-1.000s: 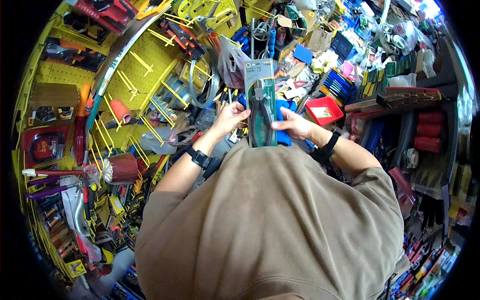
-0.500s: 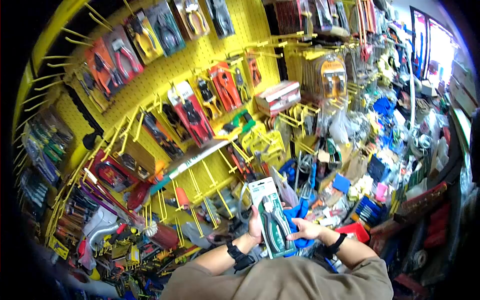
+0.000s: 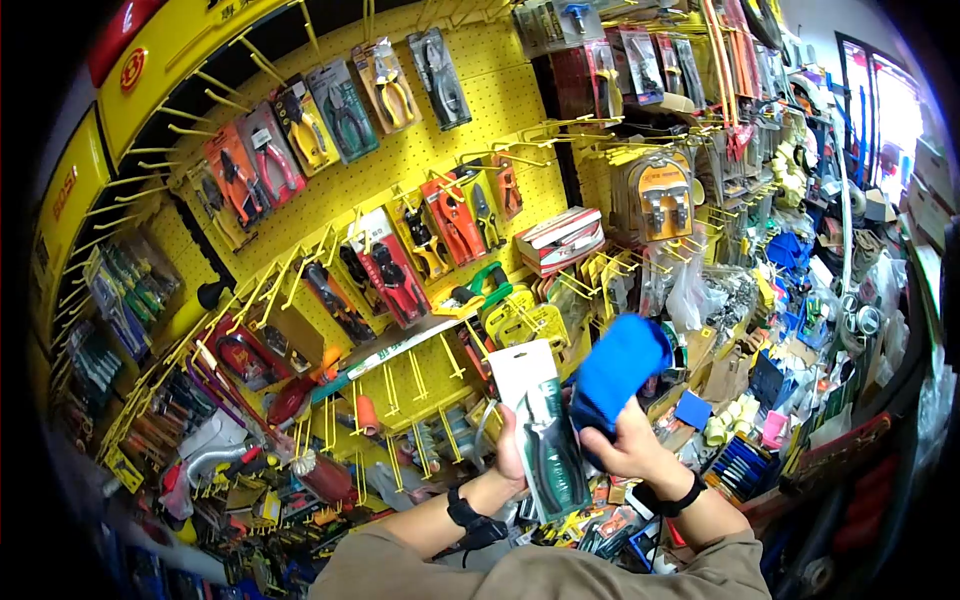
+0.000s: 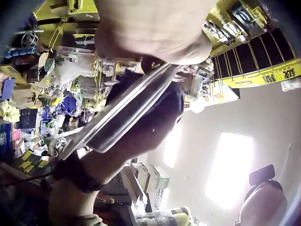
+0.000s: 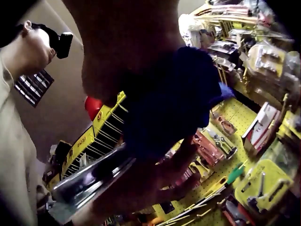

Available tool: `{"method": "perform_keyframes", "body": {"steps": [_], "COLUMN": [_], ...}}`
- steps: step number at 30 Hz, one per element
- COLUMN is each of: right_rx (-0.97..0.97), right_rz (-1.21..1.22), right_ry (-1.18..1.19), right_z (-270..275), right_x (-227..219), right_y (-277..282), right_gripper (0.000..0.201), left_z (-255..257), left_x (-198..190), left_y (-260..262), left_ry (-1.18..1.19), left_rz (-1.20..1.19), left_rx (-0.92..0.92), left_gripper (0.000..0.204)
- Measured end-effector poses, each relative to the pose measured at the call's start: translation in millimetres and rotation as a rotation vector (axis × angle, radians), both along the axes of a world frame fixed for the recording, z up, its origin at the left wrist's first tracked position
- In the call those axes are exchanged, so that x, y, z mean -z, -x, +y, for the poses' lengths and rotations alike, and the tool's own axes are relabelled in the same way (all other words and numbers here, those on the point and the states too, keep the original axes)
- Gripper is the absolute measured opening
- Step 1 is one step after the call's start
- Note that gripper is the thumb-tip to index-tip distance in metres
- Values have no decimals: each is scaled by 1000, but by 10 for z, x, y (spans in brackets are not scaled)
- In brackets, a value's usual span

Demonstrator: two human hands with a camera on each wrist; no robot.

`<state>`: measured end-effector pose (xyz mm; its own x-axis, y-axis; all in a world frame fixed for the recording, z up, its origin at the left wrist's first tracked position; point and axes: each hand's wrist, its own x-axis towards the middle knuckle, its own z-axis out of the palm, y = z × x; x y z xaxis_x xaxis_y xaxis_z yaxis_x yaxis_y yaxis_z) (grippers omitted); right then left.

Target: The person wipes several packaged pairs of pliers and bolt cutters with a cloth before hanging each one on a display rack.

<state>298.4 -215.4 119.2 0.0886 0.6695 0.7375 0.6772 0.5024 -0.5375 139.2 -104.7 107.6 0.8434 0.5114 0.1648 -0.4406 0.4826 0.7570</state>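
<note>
In the head view my left hand grips the left edge of a carded blister pack of pliers, which stands tilted before my chest. The pliers have dark handles, and the clear plastic faces me. My right hand holds a folded blue cloth just right of the pack, thumb on the near side. The left wrist view catches the pack edge-on, with the right hand behind it. Dark and bunched, the cloth fills the middle of the right wrist view, close to the pack's end.
A yellow pegboard with hooks and carded pliers rises ahead and to the left. A red and white box sits on its ledge. Heaped tools, bags and packets cover the counter on the right, including a blue card.
The head view has swung up from the chest to the pegboard. The blue cloth, earlier behind the pack, is now raised in the right hand beside it; the left hand keeps the pack.
</note>
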Motion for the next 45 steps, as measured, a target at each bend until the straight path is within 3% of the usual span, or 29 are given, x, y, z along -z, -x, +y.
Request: {"method": "perform_keyframes", "body": {"steps": [2, 4, 8, 9, 10, 11, 12, 13, 14, 16, 17, 18, 19, 20, 21, 22, 23, 25, 26, 28, 30, 32, 34, 36, 37, 40, 43, 45], "right_rx": [-81, -109, -253, -309, -368, -448, -432, -369, -306, -219, -203, -66, -1, 72, 44, 21, 16, -493, -696, -782, -809, -850, -812, -864, -931, -1102, -1074, -1145], "right_rz": [-237, -396, -465, -491, -511, -479, -550, -572, -595, -501, -434, -430, -341, -228, 23, 276, 272, 999, 1033, 1257, 1190, 1277, 1188, 1146, 1162, 1256, 1291, 1402], "right_ry": [45, 71, 191, 204, 222, 221, 408, 395, 382, 225, 154, 41, 50, 220, 195, 169, 184, 326, 300, 329, 324, 408, 524, 703, 753, 752, 760, 713], "right_z": [110, 188, 123, 71, 12, -43, -169, -192, -216, -81, -2, 42, 79, 106, 167, 211, 208, 198, 175, 199, 257, 273, 284, 246, 234, 238, 201, 260], "right_x": [-132, -115, 120, 173, 209, 219, 139, 134, 137, 361, 327, 203, 134, 180, 219, 252, 279, 319, 223, 251, 318, 300, 430, 553, 623, 920, 515, 431], "right_y": [5, 102, 186, 252, 333, 418, 496, 566, 619, 595, 563, 562, 544, 498, 476, 465, 454, 469, 597, 844, 937, 1026, 1092, 1116, 1120, 1182, 1285, 1340], "right_gripper": [71, 78, 69, 66, 63, 57, 52, 49, 45, 39, 34, 31, 31, 29, 30, 31, 31, 54, 62, 70, 76, 74, 79, 79, 79, 86, 95, 86], "left_z": [-79, -151, 7, 103, 451, 686, 756, 562, 543, 641, 420, 233, 100, 10, -32, 131, 98, 80, 103, 108, 180, 253, 362, 469, 477, 601, 600, 581], "left_x": [27, -37, -60, -40, 315, 500, 549, 731, 778, 748, 374, 109, -47, -123, -117, 162, 106, -1, 34, -20, -3, -50, -22, -53, -62, -35, 43, 51], "left_y": [-83, -101, -62, -63, -47, 7, 51, 3, 42, 123, 203, 281, 277, 277, 335, 423, 479, 557, 565, 588, 665, 758, 828, 944, 920, 1007, 1039, 1076], "left_ry": [-57, 0, 191, 178, 304, 332, 360, 4, 25, 266, 278, 361, 312, 259, 170, 18, -29, -124, -131, -253, -249, -131, -48, -13, 56, 140, 11, -156], "left_rz": [76, 106, 4, -18, -201, -285, -369, -45, -38, 44, -381, 158, 72, -15, 14, -54, -71, -103, -149, -117, -131, -110, -189, -189, -208, -281, -243, -187], "left_rx": [-44, -72, -23, -99, 179, 211, 245, -266, -267, -36, 337, -59, -70, -84, -154, -44, -53, -62, -52, -108, -98, -87, -24, 21, -95, -126, -95, -51], "left_gripper": [103, 99, 93, 93, 90, 84, 78, 65, 65, 64, 70, 80, 81, 82, 89, 89, 90, 93, 93, 94, 92, 86, 72, 71, 72, 76, 91, 106]}}
